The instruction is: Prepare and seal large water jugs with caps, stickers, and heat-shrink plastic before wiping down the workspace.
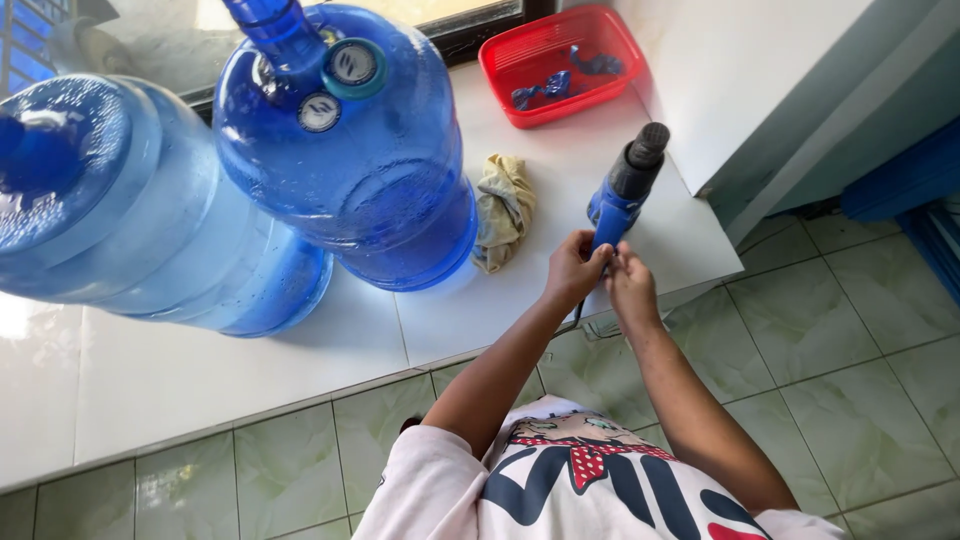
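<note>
Both hands meet at the near edge of the white bench [200,370], seen from the head camera looking down. Left hand [573,268] is closed around the blue handle of a heat gun [622,190], and right hand [630,285] is pinched in just beside it at the base of that handle, where a dark cord seems to leave the tool; whether the fingers grip the cord or the handle end I cannot tell.

As for progress, it looks like an early stage: the heat gun lies low over the bench, not raised or aimed at any bottle. Its long axis runs diagonally from the hands up and to the right, black nozzle pointing away from the person toward the white wall.

Just left of the tool sits a crumpled yellowish cloth [503,208], touching the base of a big blue water bottle [350,150]. A second, paler water bottle [130,200] stands further left, pressed against the first. Well beyond the nozzle, by the window, a red tray [520,100] holds some blue scraps [545,88].
</note>
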